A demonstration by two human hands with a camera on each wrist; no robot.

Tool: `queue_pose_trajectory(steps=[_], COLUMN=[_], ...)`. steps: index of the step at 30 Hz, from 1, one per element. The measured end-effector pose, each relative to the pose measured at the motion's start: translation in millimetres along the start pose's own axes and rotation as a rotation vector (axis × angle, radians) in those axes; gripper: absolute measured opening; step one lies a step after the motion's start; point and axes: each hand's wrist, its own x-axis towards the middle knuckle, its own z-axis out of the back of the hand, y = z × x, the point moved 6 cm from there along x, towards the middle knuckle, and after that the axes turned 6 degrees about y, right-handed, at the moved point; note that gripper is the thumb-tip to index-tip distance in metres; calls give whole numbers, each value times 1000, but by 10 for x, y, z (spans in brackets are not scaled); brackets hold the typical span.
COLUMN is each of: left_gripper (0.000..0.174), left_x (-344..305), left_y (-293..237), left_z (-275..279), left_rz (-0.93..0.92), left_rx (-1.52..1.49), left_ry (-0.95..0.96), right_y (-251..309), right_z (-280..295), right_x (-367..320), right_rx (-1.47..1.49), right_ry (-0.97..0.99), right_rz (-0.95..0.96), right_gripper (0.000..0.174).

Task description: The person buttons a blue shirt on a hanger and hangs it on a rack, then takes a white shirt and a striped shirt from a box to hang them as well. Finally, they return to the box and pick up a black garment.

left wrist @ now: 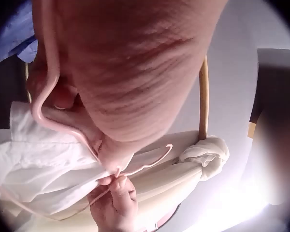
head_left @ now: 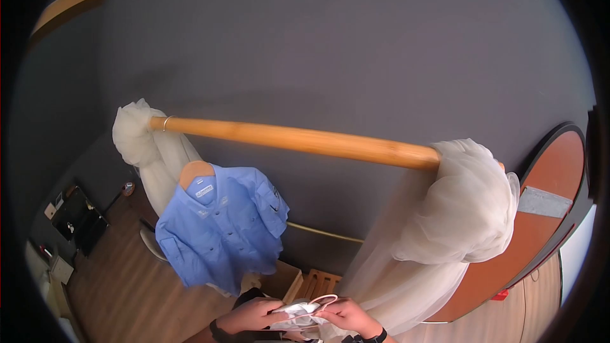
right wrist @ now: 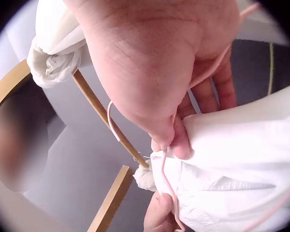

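Observation:
Low in the head view, my two hands meet at a white garment (head_left: 293, 312) and a thin pink clothes hanger (left wrist: 37, 109). My left hand (head_left: 255, 314) grips the cloth and the hanger wire, its thumb tip lying by the wire in the right wrist view. My right hand (head_left: 351, 316) pinches the wire and a cloth edge between thumb and fingers. The hanger's hook (right wrist: 112, 121) sticks out beyond the fingers. Folds of white cloth (right wrist: 232, 159) hang beside the hands, and the garment's lower part is out of view.
A wooden rail (head_left: 298, 138) spans ahead, wrapped at both ends in sheer pale fabric (head_left: 467, 216). A blue short-sleeved shirt (head_left: 222, 222) hangs at its left on a wooden hanger (head_left: 196, 171). Below stand a cardboard box (head_left: 283, 279) and a slatted wooden piece (head_left: 321, 284). At right leans a round mirror (head_left: 559, 159).

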Motion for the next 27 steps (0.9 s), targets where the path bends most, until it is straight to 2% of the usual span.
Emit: queue_pose_trajectory(steps=[3,6,12,15,17,19,20,21,23,27], left_gripper=[31,34,41,36,29,26,26,25,20,22], left_x=[-49,-76,74,171,225,297,327,340,410,514], left_y=[30,109,121,97,-198,-257,-258,-238,-175,-66], left_z=[18,11,-28,157,364,536,632,730,907,1087], left_rz=[31,74,246,120,21,10,55,100,62,92], left_rx=[-5,-7,-128,-52,24,219,215,214,248,332], left_ry=[-156,-210,-164,-355,-440,-499,-505,-511,-601,-618], right_y=[24,75,246,188,250,328,398,447,581,825], right_z=[1,-14,165,303,385,485,555,610,703,839], right_x=[58,70,149,102,109,126,121,98,-2,-219], right_rx=[0,6,-208,-211,-243,-314,-360,-383,-429,-386], right_ry=[35,78,-27,-47,-95,-156,-224,-269,-361,-473], right_rz=[8,-74,-56,-106,-103,-90,-71,-120,-224,-296], right_gripper=[13,10,16,15,13,13,13,13,12,8])
